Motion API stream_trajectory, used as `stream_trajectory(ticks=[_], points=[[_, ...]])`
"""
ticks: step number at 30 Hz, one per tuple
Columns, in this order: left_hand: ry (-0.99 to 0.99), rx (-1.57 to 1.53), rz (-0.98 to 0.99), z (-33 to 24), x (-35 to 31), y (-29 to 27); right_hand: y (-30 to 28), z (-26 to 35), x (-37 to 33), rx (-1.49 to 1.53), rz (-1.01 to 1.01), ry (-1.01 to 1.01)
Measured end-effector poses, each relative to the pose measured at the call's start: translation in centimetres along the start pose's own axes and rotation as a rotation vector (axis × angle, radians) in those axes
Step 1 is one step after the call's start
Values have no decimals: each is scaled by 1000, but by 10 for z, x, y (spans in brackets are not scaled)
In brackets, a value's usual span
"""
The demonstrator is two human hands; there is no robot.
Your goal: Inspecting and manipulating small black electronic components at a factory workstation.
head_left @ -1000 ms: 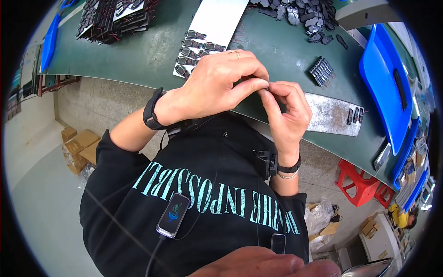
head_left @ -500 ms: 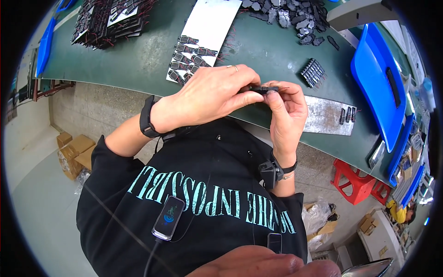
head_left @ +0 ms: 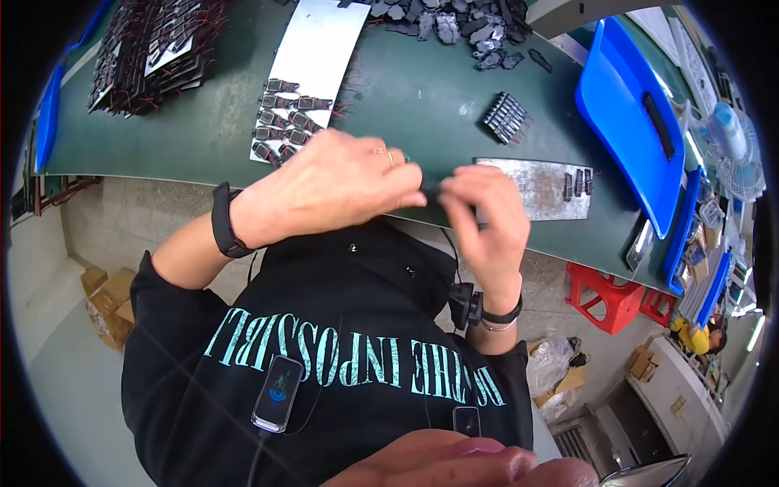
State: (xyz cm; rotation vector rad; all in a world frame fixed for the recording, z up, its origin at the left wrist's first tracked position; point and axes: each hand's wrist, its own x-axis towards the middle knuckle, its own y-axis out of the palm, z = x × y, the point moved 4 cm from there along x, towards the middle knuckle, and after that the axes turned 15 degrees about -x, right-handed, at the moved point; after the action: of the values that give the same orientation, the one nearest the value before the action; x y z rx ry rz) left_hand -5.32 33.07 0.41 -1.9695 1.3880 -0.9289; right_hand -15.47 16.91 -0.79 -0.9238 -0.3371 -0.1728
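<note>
My left hand [head_left: 337, 183] is closed, back upward, with thumb and fingers together near the bench edge. Facing it, my right hand [head_left: 491, 213] is closed too, its fingertips smeared by motion. Between the fingertips of both shows a bit of a small black part [head_left: 433, 191], mostly hidden and blurred. Just beyond my left hand lies a white board [head_left: 312, 50], its near end bearing several small black modules [head_left: 274, 118] with red wires. Right of my right hand is a worn metal plate [head_left: 540, 188] with 3 small dark parts [head_left: 578, 183] on it.
A stacked pile of loaded boards [head_left: 154, 53] stands far left on the green bench [head_left: 406, 97]. Loose black pieces [head_left: 479, 28] lie at the back, near a row of small parts [head_left: 506, 118]. A blue tray [head_left: 625, 114] leans at the right; a red stool [head_left: 604, 300] stands below.
The view has shifted, so the bench sits further left and higher. My right hand has turned its fingers toward the left hand, and the black part is now mostly covered.
</note>
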Motion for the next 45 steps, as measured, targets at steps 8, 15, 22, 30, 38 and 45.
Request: stream_trajectory(ticks=[8, 15, 22, 30, 38, 45], points=[[-105, -18, -252, 10, -4, -23, -7, -53, 7, -432, -160, 439], [-300, 169, -519, 28, -36, -64, -5, -48, 11, -502, -358, 387], [-357, 284, -476, 41, -51, -65, 31, 1, 16, -86, -289, 189], [-336, 319, -299, 45, -43, -47, 56, -6, 20, 61, -179, 264], [-317, -149, -373, 29, -23, -36, 47, 5, 28, -71, -397, 90], [-448, -518, -247, 24, -15, -9, 51, -9, 14, 18, -295, 124]])
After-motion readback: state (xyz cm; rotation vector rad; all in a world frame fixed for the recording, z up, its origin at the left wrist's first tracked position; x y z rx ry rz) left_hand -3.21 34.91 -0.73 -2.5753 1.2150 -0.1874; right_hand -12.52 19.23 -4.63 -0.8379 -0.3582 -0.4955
